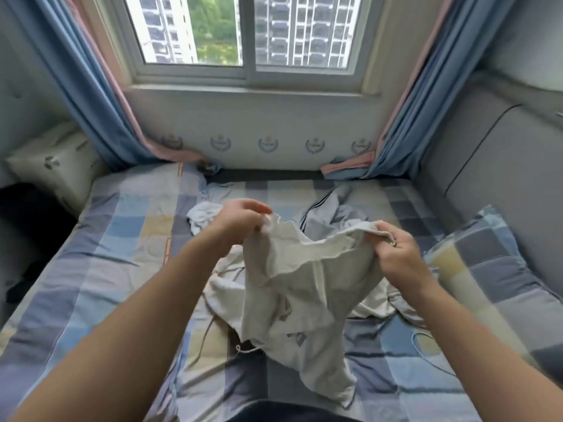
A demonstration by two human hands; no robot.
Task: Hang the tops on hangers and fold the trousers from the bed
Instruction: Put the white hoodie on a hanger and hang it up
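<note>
Head camera: both arms are out over the bed (106, 239), and a pale grey garment (298, 287) is up between the hands. The left hand (240, 219) pinches one side of its open rim, fingertips curled onto the fabric. The right hand (393, 254) grips the opposite side, thumb on top, cloth bunched in the fist. The rim sags in a curve between them. The rest hangs toward the checked sheet, its lower end reaching the bed near the bottom of the view. A thin cord (246, 350) lies just beside it. That looks like a waistband drawstring, so these are probably trousers, though the folds hide the legs. Under the garment lies a crumpled cream piece (222, 290). Beyond the hands, a grey striped piece (332, 214) lies rumpled mid-bed, with a small white cloth (201, 216) to its left. A checked pillow (493, 269) sits at the right and a pale cushion (58, 166) at the far left. Blue curtains (100, 117) frame the window (243, 35) ahead.
</note>
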